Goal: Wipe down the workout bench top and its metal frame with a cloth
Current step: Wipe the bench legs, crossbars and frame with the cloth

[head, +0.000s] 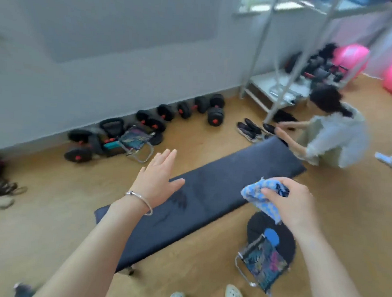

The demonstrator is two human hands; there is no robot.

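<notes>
Bench top (211, 188): lying long and dark, slantwise over the wooden floor.

Holding the left hand (156, 180) above the near half of the bench top, fingers straight and spread, grasping nothing; touching the pad or not, impossible to tell. Gripping the blue-and-white cloth (254, 194) in the right hand (295, 205), bunched between thumb and curled fingers, just over the right edge of the bench top and not yet laid on it.

Judging the step as bringing the cloth down for wiping. For doing this well:
- Probably opening the bunch flatter first, so that more cloth is meeting the pad.
- Pressing with the palm and going in long overlapping strokes from the near end toward the far end.
- Steadying the pad with the free hand.

Seeing only a small foot of the metal frame (129, 270) under the near end, so likely needing to bend lower for that part.

Minding the folding stool (263, 265) just right of the bench top, and the other person (335, 143) crouching at its far end.
</notes>
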